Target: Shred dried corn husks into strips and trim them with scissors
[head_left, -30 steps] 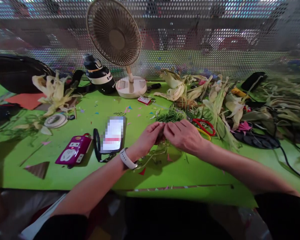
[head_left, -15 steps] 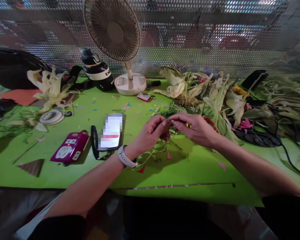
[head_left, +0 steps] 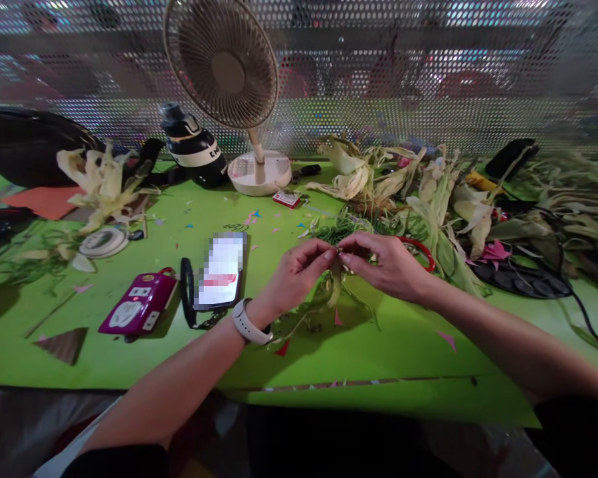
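Note:
My left hand (head_left: 301,271), with a white band on its wrist, is closed in a pinch. Thumb and fingertips of my right hand (head_left: 389,264) are pinched too, meeting the left ones over the green table. Between them they hold a small green husk strip (head_left: 335,287), whose lower part hangs below the fingertips. Its upper end is hidden by the fingers. Behind the hands lies a heap of shredded green strands (head_left: 351,226). A red ring-shaped handle (head_left: 421,251) shows just beyond my right wrist.
Corn husks (head_left: 349,172) are piled at the back right. A fan (head_left: 259,174) and a black bottle (head_left: 194,149) stand at the back. To the left lie a phone (head_left: 224,269), a purple power block (head_left: 139,304) and a tape roll (head_left: 103,241). A cable (head_left: 581,312) runs on the right.
My hands stay pinched together and have shifted slightly. The dark reddish shape under my left fingers no longer shows; the green strip now hangs there. The view has tilted a little.

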### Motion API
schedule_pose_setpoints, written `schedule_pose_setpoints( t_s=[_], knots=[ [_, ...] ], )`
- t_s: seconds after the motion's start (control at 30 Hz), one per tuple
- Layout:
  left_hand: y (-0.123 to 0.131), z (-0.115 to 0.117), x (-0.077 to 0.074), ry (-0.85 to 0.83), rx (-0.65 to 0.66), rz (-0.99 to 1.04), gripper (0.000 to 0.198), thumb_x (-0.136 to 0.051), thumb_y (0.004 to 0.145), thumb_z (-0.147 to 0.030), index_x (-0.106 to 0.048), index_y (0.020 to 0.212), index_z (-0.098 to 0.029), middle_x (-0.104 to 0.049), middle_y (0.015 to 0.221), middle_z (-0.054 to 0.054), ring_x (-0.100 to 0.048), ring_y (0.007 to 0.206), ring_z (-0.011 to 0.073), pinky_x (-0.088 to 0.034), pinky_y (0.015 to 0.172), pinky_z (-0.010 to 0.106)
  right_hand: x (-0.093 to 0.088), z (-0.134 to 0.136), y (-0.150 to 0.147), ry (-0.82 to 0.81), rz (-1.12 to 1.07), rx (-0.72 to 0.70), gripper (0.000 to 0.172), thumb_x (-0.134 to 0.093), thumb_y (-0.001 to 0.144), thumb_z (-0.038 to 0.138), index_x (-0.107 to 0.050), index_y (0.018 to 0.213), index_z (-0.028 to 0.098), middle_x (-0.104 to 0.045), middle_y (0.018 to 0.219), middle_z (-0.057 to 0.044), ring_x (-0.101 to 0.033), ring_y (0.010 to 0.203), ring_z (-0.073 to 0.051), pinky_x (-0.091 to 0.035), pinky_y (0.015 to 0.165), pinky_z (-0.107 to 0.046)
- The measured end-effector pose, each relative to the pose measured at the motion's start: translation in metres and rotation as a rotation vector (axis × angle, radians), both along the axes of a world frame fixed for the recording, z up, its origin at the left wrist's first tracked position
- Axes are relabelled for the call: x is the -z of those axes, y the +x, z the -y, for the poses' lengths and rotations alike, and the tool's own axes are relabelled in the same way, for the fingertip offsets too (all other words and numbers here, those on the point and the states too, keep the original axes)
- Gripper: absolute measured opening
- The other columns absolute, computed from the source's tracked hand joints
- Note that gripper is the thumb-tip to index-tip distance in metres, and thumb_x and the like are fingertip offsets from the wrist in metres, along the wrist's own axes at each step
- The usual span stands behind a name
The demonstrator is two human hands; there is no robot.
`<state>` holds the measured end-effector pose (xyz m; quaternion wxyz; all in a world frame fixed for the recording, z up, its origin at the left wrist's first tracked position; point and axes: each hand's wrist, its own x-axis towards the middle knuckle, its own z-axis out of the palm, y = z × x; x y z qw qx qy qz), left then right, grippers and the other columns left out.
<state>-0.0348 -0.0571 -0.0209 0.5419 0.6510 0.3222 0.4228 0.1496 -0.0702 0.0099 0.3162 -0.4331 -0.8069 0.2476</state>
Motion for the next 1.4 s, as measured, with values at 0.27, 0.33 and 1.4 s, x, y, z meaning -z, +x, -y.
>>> schedule_pose_setpoints(
  t_s=[0.27,0.33,1.4],
  knots=[
    [-0.003,0.003,-0.004,0.271,-0.089,-0.219,0.018,-0.055,0.087,-0.032,-0.061,0.082,-0.016,-0.059,0.073,0.0,-0.051,0.069,0.0115,-0.041,0.064,0.023,0.001,0.001,-0.003,-0.062,0.005,0.027,0.017,-0.054,0.081,0.02,-0.068,0.087,0.014,-0.069,0.074,-0.003,-0.059,0.065,-0.012,-0.044,0.061,-0.023],
    [-0.004,0.004,-0.005,0.317,-0.093,-0.264,0.018,-0.054,0.088,-0.031,-0.06,0.081,-0.016,-0.059,0.072,0.0,-0.051,0.067,0.0113,-0.04,0.064,0.023,0.002,0.002,-0.004,-0.052,0.006,0.059,0.015,-0.054,0.079,0.019,-0.067,0.084,0.014,-0.067,0.07,-0.002,-0.058,0.062,-0.012,-0.043,0.061,-0.024],
    [0.002,0.006,-0.006,-0.188,0.094,0.03,0.024,-0.063,0.081,-0.038,-0.058,0.073,-0.016,-0.048,0.068,-0.003,-0.041,0.066,0.0102,-0.035,0.066,0.024,-0.005,-0.01,0.007,-0.7,-0.404,-0.255,0.005,-0.057,0.076,0.017,-0.056,0.078,0.013,-0.063,0.068,0.001,-0.061,0.06,-0.01,-0.05,0.061,-0.024]
  ],
)
